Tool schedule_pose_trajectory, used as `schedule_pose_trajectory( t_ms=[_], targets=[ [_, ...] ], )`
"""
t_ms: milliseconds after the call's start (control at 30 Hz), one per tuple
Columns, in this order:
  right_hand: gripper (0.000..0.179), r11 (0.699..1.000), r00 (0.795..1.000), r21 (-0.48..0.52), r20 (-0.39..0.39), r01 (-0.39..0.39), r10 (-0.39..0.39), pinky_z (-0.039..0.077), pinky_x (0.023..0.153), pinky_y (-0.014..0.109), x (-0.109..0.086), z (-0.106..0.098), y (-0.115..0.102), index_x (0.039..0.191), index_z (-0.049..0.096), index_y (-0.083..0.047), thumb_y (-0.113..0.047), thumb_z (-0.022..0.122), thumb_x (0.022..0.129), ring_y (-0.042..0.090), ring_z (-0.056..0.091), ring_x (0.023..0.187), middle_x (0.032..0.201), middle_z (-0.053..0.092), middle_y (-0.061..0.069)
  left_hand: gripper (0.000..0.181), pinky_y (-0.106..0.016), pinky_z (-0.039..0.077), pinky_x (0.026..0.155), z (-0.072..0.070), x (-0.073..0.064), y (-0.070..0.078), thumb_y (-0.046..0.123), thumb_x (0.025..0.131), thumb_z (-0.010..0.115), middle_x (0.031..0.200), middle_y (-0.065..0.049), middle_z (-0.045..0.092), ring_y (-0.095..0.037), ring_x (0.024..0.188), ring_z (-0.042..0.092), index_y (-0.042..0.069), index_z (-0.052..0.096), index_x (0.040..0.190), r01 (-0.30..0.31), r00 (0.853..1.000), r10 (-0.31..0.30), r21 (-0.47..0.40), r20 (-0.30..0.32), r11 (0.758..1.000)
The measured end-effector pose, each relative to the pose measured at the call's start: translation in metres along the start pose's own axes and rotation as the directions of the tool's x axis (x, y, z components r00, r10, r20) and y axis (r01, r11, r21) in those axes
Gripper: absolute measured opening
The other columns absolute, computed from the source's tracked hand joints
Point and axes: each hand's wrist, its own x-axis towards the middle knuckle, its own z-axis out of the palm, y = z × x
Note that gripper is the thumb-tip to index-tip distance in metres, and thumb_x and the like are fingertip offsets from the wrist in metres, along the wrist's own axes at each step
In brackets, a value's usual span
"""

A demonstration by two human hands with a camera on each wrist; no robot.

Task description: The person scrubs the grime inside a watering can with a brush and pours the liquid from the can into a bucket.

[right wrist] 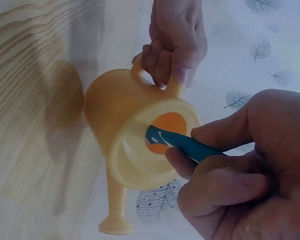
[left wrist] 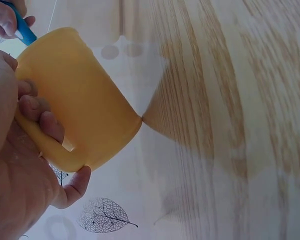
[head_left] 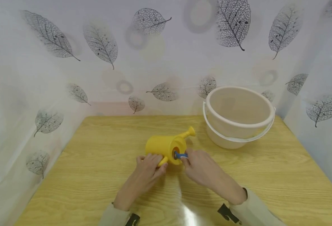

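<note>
A yellow watering can [head_left: 160,144] is tipped on its side over the table, its opening turned to the right and its spout pointing toward the bucket. My left hand [head_left: 149,169] grips the can's handle [left wrist: 45,142], fingers curled through the loop. In my right hand [head_left: 201,168] I hold a blue handle with white marks [right wrist: 190,145], pinched between thumb and fingers. The far end of this blue-handled tool reaches into the can's round opening [right wrist: 166,122], so its head is hidden inside.
A pale bucket [head_left: 228,138] with a white carrying handle stands at the back right of the wooden table [head_left: 103,141]. Behind and beside the table hangs a whitish sheet [head_left: 98,84] printed with dark leaves.
</note>
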Motion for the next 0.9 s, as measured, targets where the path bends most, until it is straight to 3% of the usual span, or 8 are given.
schedule_pose_trajectory(
  t_ms=[267,467,900],
  targets=[
    [0.025,0.993,0.994,-0.079,-0.046,0.093,-0.097,0.028,0.044,0.022,-0.010,-0.006,-0.005,0.077,0.048,-0.012,-0.011,0.059,0.099,0.009,0.036,0.050,0.059,0.040,-0.004,0.026,-0.040,0.033,0.082,0.000,0.000,0.000,0.034,0.106,0.052,0.074,0.014,0.035,-0.006,0.076,0.038,0.023,0.045,0.083,0.003,1.000,-0.003,0.006,-0.008,1.000],
    [0.024,0.973,0.982,-0.194,-0.112,0.126,-0.149,0.026,0.043,0.019,-0.003,0.001,0.001,0.079,0.050,-0.009,-0.012,0.061,0.100,0.009,0.035,0.049,0.059,0.038,-0.004,0.026,-0.038,0.030,0.082,0.000,0.000,-0.001,0.033,0.106,0.053,0.075,0.014,0.035,-0.006,0.076,0.038,0.023,0.045,0.084,0.012,1.000,-0.013,-0.019,-0.008,1.000],
    [0.023,0.943,0.966,-0.291,-0.148,0.162,-0.212,0.023,0.041,0.018,0.005,0.015,0.009,0.082,0.049,-0.008,-0.014,0.065,0.099,0.007,0.033,0.048,0.059,0.037,-0.005,0.027,-0.037,0.027,0.081,0.000,0.001,-0.001,0.034,0.107,0.050,0.074,0.014,0.036,-0.006,0.075,0.038,0.024,0.045,0.083,0.051,0.999,-0.050,-0.081,0.010,0.995]
  ],
)
